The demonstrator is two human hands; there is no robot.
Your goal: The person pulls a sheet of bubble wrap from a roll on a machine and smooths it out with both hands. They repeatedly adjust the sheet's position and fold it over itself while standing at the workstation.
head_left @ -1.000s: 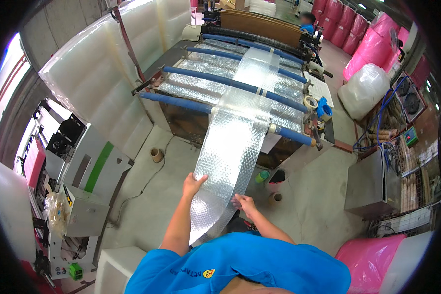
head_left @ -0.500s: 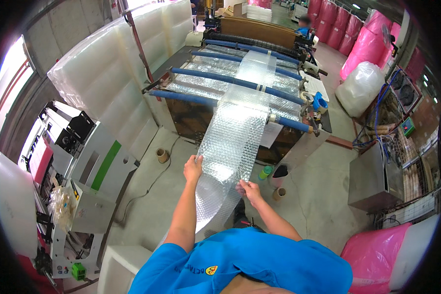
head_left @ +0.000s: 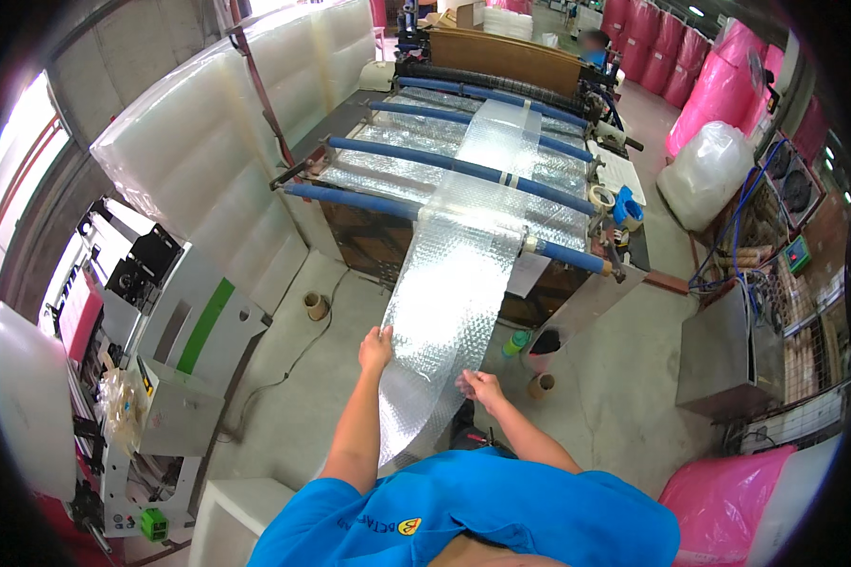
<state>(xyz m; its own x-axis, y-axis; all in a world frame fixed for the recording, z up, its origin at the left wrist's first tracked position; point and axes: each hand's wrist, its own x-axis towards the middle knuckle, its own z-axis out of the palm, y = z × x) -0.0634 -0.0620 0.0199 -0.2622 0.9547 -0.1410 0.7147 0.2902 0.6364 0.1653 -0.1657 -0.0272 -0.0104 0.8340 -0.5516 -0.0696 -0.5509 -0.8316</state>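
Hands (head_left: 376, 348) higher on bubble-wrap strip (head_left: 449, 293) (apparently gripped)

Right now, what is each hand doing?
Left hand: closed on the left edge of the bubble wrap sheet.
Right hand: gripping its right edge.

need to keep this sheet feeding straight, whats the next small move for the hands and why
Probably an even pull toward the body with both hands. The left hand and right hand grip opposite edges of the bubble wrap sheet, which hangs down from the blue roller; the right hand sits lower, so level it first.
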